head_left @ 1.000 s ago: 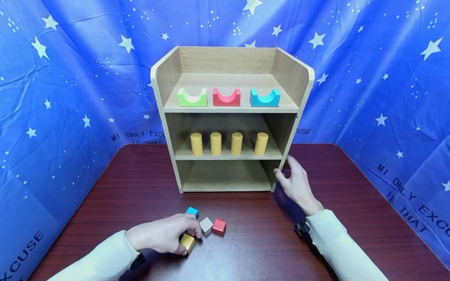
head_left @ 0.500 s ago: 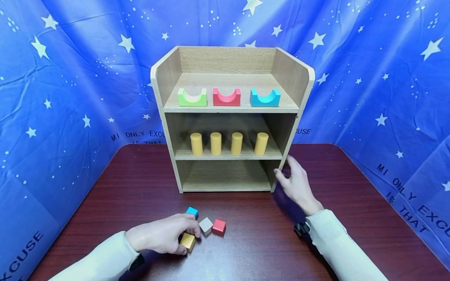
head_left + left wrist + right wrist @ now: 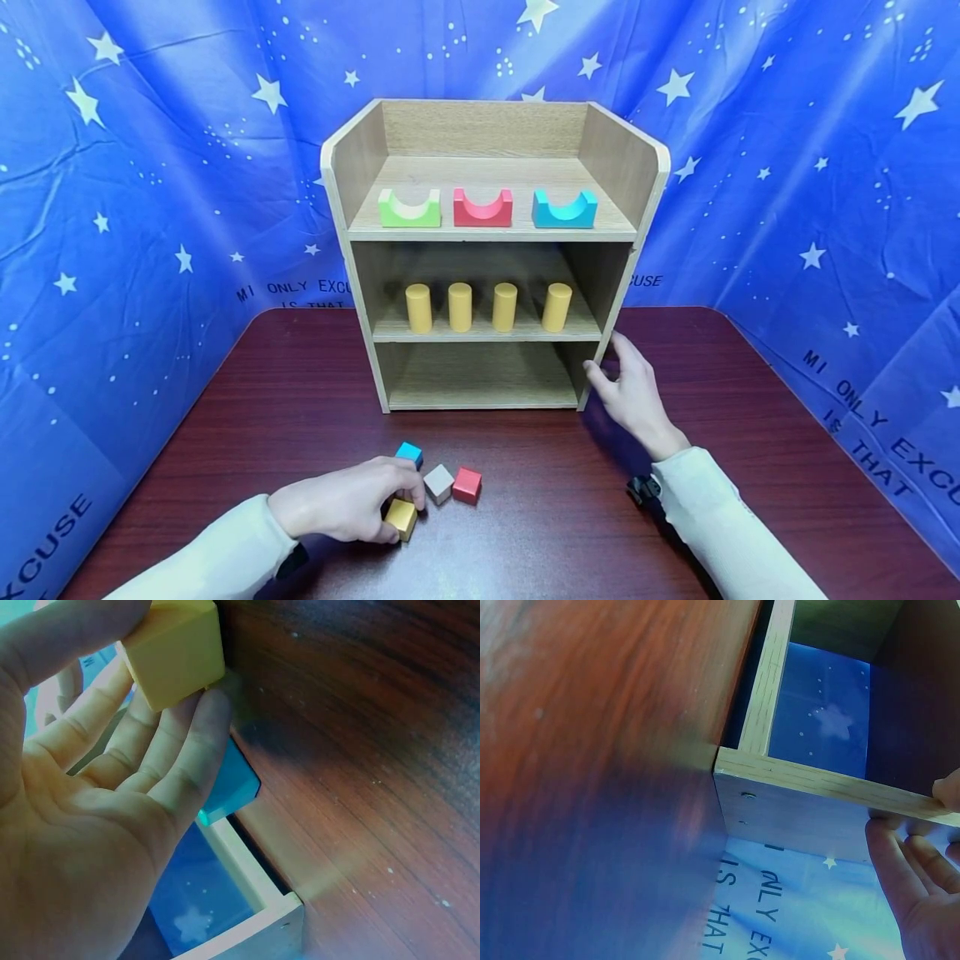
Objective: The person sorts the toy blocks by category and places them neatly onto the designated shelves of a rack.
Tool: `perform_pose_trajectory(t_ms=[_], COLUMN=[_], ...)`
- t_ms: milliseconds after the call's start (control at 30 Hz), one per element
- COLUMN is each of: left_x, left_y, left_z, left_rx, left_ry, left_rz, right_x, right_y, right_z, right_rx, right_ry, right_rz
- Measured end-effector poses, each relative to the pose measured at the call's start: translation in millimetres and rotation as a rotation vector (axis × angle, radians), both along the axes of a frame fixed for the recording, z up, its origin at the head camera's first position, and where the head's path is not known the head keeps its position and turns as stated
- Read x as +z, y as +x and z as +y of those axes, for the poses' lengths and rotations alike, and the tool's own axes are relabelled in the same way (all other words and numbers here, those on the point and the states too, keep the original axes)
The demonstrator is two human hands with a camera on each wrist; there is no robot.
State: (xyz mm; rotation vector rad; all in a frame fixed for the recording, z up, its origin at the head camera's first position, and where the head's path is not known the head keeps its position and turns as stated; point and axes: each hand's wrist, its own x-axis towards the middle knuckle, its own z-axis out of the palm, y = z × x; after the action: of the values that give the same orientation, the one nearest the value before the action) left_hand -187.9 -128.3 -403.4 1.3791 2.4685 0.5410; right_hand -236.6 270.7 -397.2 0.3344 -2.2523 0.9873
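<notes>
My left hand is low over the table, with a yellow cube between its thumb and fingertips. The left wrist view shows the thumb against one side of this yellow cube and the fingers curled at the opposite side. Just beyond those fingers lies a blue cube, partly covered by the hand. A white cube and a red cube sit to the right. My right hand pinches the right side panel of a wooden shelf, thumb inside and fingers outside, as the right wrist view confirms.
On the top board stand green, red and blue arch blocks. Several yellow cylinders stand upright on the middle board. A starry blue curtain encloses the dark red table.
The left fingertips have drawn in slightly toward the yellow cube, and the white cube has shifted a little left. My right hand stays at the shelf's side.
</notes>
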Motion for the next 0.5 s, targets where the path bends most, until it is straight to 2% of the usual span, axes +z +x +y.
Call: perform_pose_trajectory(t_ms=[267,500], left_x=[7.4,15.4], left_y=[-1.2,-4.3], left_z=[3,8], left_rx=[-0.024,-0.056], left_ry=[0.054,0.107], left_rz=[-0.021,0.004], right_x=[-1.1,-0.7], right_y=[-0.9,-0.8], right_z=[1,0], right_rx=[0.001,0.001], right_ry=[0.005,0.002], right_rz=[0.01,0.008])
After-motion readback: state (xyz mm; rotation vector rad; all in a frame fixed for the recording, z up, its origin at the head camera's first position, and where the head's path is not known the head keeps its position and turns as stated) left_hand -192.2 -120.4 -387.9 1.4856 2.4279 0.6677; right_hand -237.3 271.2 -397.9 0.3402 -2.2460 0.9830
